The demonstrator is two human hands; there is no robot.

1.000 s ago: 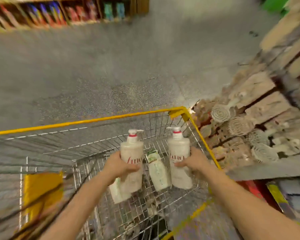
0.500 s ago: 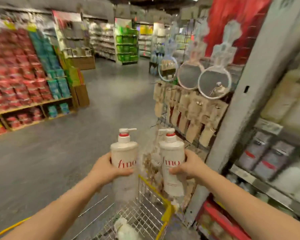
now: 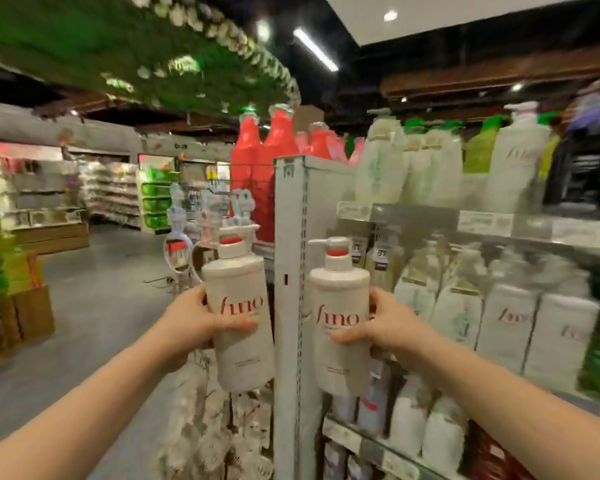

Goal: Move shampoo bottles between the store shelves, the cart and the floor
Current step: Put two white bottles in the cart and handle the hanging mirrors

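Shampoo bottles, 2, upright: left bottle (image 3: 238, 306) gripped by left hand (image 3: 194, 323), right bottle (image 3: 340, 317) by right hand (image 3: 388, 323), fingers wrapped round each, before stocked store shelves (image 3: 465, 223).

**Bright aisle, smeared edges**

We see a ceiling strip light (image 3: 315, 49) glaring overhead. The held bottles (image 3: 238, 317) look fairly sharp; shelf bottles (image 3: 520, 323) at right smear with motion blur, and wide-angle distortion bends the edges.

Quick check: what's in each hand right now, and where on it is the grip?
Left hand grips a white Fino pump bottle around mid-body, at the label. Right hand holds a second Fino pump bottle the same way. Both upright.
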